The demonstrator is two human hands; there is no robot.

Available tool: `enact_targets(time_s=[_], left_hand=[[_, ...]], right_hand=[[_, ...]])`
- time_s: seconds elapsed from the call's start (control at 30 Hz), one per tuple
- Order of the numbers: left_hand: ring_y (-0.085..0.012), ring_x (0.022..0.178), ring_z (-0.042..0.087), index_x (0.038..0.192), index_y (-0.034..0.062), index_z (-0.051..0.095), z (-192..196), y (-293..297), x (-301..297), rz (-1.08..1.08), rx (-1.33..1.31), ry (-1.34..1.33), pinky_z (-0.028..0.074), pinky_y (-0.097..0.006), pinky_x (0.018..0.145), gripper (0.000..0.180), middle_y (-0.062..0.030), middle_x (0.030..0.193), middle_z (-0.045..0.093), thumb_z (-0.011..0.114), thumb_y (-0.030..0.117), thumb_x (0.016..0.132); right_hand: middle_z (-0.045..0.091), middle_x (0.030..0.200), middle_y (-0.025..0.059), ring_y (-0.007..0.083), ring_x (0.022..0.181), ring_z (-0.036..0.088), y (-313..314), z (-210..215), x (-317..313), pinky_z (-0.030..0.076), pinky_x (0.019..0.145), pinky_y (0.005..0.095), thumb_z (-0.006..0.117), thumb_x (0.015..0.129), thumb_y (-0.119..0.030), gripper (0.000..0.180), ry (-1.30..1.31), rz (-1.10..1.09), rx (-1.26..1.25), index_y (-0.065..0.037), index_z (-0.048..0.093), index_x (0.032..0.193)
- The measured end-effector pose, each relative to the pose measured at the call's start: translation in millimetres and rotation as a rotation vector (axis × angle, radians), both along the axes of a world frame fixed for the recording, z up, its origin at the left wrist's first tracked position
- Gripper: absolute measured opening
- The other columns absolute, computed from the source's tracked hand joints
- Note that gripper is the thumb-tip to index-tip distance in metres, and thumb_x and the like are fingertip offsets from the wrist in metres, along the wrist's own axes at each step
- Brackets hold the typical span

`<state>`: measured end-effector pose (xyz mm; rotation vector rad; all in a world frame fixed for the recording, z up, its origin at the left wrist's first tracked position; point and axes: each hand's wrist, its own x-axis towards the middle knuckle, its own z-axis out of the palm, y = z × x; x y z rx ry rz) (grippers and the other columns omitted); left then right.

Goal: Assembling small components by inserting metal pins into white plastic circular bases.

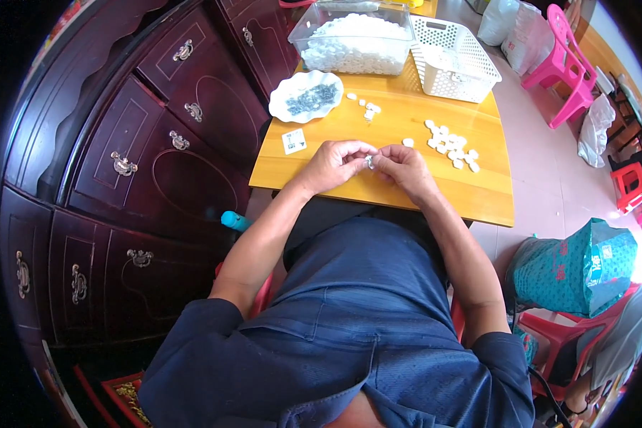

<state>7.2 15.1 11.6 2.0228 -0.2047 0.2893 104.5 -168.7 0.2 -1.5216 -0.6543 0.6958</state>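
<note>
Above the near edge of the yellow wooden table, my left hand (332, 165) and my right hand (409, 171) meet fingertip to fingertip. Pinched between them is a small white piece (369, 162) with a darker bit on it; the fingers cover most of it, so its exact kind does not show. To the right of my right hand lies a loose group of small rounded white pieces (452, 146), with a single one (408, 142) closer to my fingers. A few more white pieces (371, 110) lie beyond my hands. A scalloped white dish (279, 96) holds many small dark-grey bits.
At the table's far side stand a clear plastic bin (353, 65) heaped with white pieces and a white perforated basket (471, 87). A square printed card (294, 141) lies at the left. Dark wooden cabinets (171, 157) flank the left; a teal bag (563, 267) and pink chair (567, 60) stand right.
</note>
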Motion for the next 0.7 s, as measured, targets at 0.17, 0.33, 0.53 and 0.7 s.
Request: enact_targets(time_s=[0.17,0.33,0.53,0.7], left_hand=[[-0.0054,0.068,0.059,0.121,0.0043,0.064,17,-15,-6,0.109,0.116,-0.03,0.049,-0.022,0.063,0.036,-0.0016,0.086,0.066,0.072,0.004,0.086],[-0.0167,0.068,0.063,0.112,0.006,0.066,20,-26,-8,0.241,0.435,-0.244,0.052,-0.03,0.063,0.037,-0.0076,0.088,0.067,0.079,0.012,0.078],[-0.0297,0.076,0.067,0.097,0.0055,0.068,18,-28,-9,0.293,0.556,-0.339,0.053,-0.038,0.065,0.027,-0.0108,0.085,0.066,0.08,0.016,0.076],[-0.0322,0.079,0.067,0.099,0.0049,0.068,18,-27,-9,0.287,0.551,-0.318,0.054,-0.039,0.068,0.025,-0.0119,0.087,0.067,0.077,0.015,0.078]], right_hand=[[0.066,0.083,-0.0025,0.0044,0.07,0.055,-2,1,0,0.043,0.063,0.0199,0.066,0.096,-0.023,0.017,0.037,0.006,0.006,-0.006,0.068,0.099],[0.066,0.082,-0.0028,0.0048,0.069,0.055,0,-1,0,0.044,0.063,0.0203,0.066,0.096,-0.026,0.02,0.092,0.003,0.043,-0.007,0.069,0.098],[0.066,0.08,-0.0027,0.0052,0.068,0.056,-1,0,1,0.044,0.063,0.02,0.064,0.097,-0.027,0.02,0.122,0.019,0.027,-0.008,0.069,0.097],[0.067,0.082,-0.0008,0.0069,0.072,0.059,-2,3,-1,0.047,0.068,0.0219,0.063,0.097,-0.026,0.02,0.234,0.001,0.058,-0.007,0.069,0.093]])
